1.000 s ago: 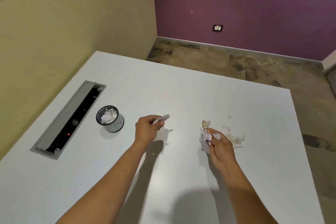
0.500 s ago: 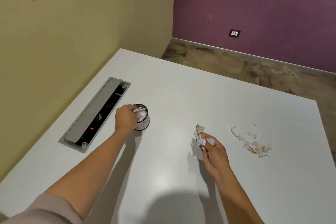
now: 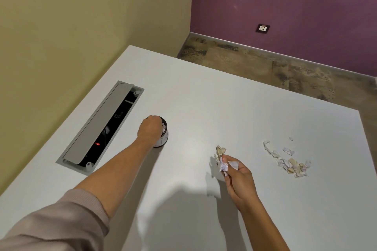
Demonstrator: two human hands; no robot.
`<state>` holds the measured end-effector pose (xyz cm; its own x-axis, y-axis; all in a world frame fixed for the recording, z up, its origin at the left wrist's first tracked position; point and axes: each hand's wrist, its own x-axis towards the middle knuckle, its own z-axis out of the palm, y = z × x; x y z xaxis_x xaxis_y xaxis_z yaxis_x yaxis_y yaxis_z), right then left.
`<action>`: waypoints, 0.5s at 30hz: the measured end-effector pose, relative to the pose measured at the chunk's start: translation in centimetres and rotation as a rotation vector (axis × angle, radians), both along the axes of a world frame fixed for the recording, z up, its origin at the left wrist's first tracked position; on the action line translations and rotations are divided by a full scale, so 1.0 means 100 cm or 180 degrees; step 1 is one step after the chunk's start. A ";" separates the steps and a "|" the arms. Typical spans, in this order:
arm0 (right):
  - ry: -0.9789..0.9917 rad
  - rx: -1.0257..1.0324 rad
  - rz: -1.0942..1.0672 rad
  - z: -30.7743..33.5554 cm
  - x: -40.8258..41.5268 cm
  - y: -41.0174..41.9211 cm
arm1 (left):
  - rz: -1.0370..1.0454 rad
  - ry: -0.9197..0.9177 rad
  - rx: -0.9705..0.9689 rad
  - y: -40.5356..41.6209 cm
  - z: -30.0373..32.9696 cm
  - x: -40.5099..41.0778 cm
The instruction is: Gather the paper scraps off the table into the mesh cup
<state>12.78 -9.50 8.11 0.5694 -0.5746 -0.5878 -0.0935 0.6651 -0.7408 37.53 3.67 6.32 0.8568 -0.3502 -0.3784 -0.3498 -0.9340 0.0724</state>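
Observation:
The black mesh cup (image 3: 163, 141) stands on the white table (image 3: 204, 108), left of centre, with white paper showing inside its rim. My left hand (image 3: 150, 129) is directly over the cup's mouth, knuckles up and fingers curled down into it; what the fingers hold is hidden. My right hand (image 3: 238, 177) hovers above the table at centre right, pinching a bunch of crumpled paper scraps (image 3: 222, 160). A loose pile of torn paper scraps (image 3: 289, 160) lies on the table to the right of that hand.
An open cable box (image 3: 102, 126) with a grey flap is set into the table left of the cup. The table's far edge and right edge drop to a brown floor. Yellow wall on the left, purple wall behind.
My left hand carried its scraps left from the table's middle to the cup and now sits lower over its mouth. My right hand keeps its bunch and has barely moved.

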 end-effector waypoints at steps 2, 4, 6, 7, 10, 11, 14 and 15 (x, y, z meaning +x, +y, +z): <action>0.0010 -0.0003 0.0028 0.000 0.004 0.003 | 0.0036 0.0081 -0.0070 0.002 0.001 0.003; 0.0017 0.0000 0.0065 0.000 0.007 0.004 | 0.0103 0.0165 -0.0189 0.005 0.001 0.008; -0.0004 -0.0003 0.0107 0.001 0.008 0.004 | 0.0123 0.0265 -0.0310 0.009 0.002 0.013; -0.0006 -0.0004 0.0126 0.001 0.008 0.004 | 0.0102 0.0327 -0.0375 0.010 0.003 0.015; 0.0019 -0.0017 0.0191 0.001 0.007 0.005 | 0.0005 0.0440 -0.0599 0.014 0.007 0.020; 0.0026 -0.0021 0.0213 0.002 0.007 0.005 | -0.0035 0.0454 -0.0642 0.014 0.009 0.023; 0.0050 -0.0001 0.0219 0.002 0.006 0.006 | -0.0103 0.0536 -0.0669 0.017 0.019 0.030; 0.0054 0.0010 0.0205 0.003 0.005 0.006 | -0.0108 0.0540 -0.0687 0.018 0.022 0.032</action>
